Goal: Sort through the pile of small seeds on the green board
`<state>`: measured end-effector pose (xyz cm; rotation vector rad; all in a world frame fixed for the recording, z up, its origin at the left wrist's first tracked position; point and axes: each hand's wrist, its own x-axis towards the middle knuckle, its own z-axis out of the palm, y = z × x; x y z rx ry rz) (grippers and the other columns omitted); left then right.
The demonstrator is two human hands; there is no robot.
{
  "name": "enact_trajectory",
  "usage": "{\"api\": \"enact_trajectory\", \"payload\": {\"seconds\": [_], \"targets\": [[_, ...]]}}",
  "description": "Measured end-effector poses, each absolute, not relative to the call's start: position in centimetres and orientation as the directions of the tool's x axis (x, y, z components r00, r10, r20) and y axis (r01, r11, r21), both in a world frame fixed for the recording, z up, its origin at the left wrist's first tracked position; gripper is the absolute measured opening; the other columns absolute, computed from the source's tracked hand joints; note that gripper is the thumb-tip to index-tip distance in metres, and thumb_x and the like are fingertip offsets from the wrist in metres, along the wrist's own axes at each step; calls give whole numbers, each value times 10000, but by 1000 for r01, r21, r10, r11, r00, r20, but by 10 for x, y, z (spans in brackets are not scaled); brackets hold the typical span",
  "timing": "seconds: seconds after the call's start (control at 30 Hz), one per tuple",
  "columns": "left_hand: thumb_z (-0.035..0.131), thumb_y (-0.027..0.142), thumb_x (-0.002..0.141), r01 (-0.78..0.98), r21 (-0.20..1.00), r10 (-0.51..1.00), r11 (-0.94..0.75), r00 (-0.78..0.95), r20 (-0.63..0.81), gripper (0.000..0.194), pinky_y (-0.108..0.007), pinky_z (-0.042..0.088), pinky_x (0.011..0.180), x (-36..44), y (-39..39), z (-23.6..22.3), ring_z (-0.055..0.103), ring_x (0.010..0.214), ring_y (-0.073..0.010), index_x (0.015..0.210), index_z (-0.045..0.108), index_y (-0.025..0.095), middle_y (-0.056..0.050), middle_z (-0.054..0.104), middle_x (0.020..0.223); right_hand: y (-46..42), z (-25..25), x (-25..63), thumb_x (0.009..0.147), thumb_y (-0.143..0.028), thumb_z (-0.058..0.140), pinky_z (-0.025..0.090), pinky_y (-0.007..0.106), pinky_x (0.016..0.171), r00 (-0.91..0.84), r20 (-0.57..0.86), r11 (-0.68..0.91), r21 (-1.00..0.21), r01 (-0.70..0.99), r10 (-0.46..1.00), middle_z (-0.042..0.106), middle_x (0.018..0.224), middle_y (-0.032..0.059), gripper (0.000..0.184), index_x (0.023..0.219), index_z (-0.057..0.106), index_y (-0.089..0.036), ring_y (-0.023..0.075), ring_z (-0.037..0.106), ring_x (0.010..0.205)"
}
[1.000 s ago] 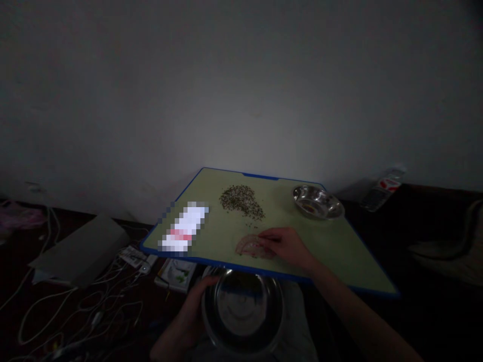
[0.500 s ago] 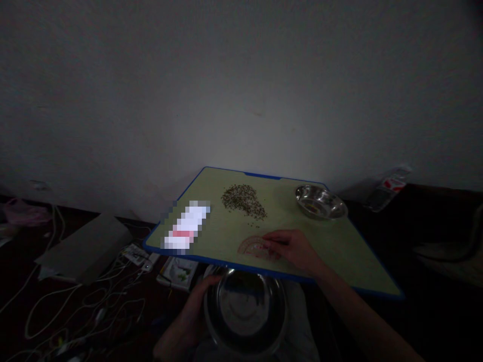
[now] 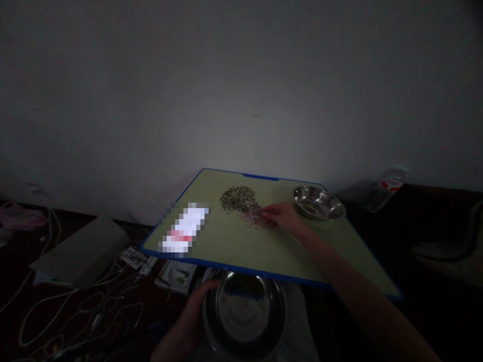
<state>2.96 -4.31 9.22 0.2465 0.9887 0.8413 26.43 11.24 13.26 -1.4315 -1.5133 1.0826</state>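
My right hand [image 3: 284, 217] pinches a clear protractor with red markings [image 3: 253, 217], which lies at the near right edge of a spread of small dark and pale grains [image 3: 237, 198]. The grains rest on a pale green tabletop [image 3: 222, 241] with a blue rim. Below the table's front edge, my left hand [image 3: 199, 304] grips the left side of a large steel bowl [image 3: 245, 311]; its fingers are partly hidden. A smaller steel bowl [image 3: 320, 203] stands on the table just right of my right hand, with something small in its bottom.
A blurred-out bright phone-like panel [image 3: 184, 230] lies on the table's left. Tangled white cables [image 3: 98, 306], a power strip [image 3: 132, 257] and a grey box [image 3: 81, 251] are on the floor at left. A plastic bottle [image 3: 387, 188] is beyond the right edge, by the wall.
My right hand has moved the protractor away from me, from the table's front part to the edge of the grains. My left hand still holds the large bowl.
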Motion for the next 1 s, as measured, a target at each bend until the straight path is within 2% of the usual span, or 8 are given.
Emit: {"api": "enact_trajectory", "payload": {"seconds": [0.17,0.37,0.53,0.7,1.0], "targets": [[534,273,695,-520,547,728,656,243,-642,214,-290,435,666,32,-44,91,634,617,-194,642,676,123,-52,689,538,115,130,263,610,-291,686,492,229,454,-121,-38,4,-945,328,992,622,529,22,263,795,664,-105,102,558,449],[538,291,693,-496,544,711,676,247,-659,224,-300,429,648,32,-45,94,633,604,-205,610,665,126,-61,693,551,111,131,262,601,-326,688,495,231,465,-166,-75,-22,-953,302,983,638,562,31,297,794,658,-103,101,565,460],[534,283,691,-490,544,709,681,254,-658,224,-298,426,623,31,-44,96,621,541,-194,595,663,128,-54,685,522,110,130,262,612,-367,676,494,227,468,-183,-58,1,-952,306,981,647,582,38,331,819,659,-109,105,574,479],[533,281,688,-515,527,712,676,273,-647,216,-299,422,644,34,-44,97,632,596,-205,622,668,126,-60,694,550,109,131,262,604,-367,680,483,226,472,-194,-54,12,-945,327,980,649,593,51,337,806,665,-97,104,572,475],[516,292,693,-495,489,673,719,318,-668,246,-295,423,603,32,-43,97,613,528,-194,586,661,124,-57,680,516,108,133,262,573,-398,695,479,225,462,-225,-68,1,-955,296,972,662,642,61,393,824,663,-97,106,574,484]]}}
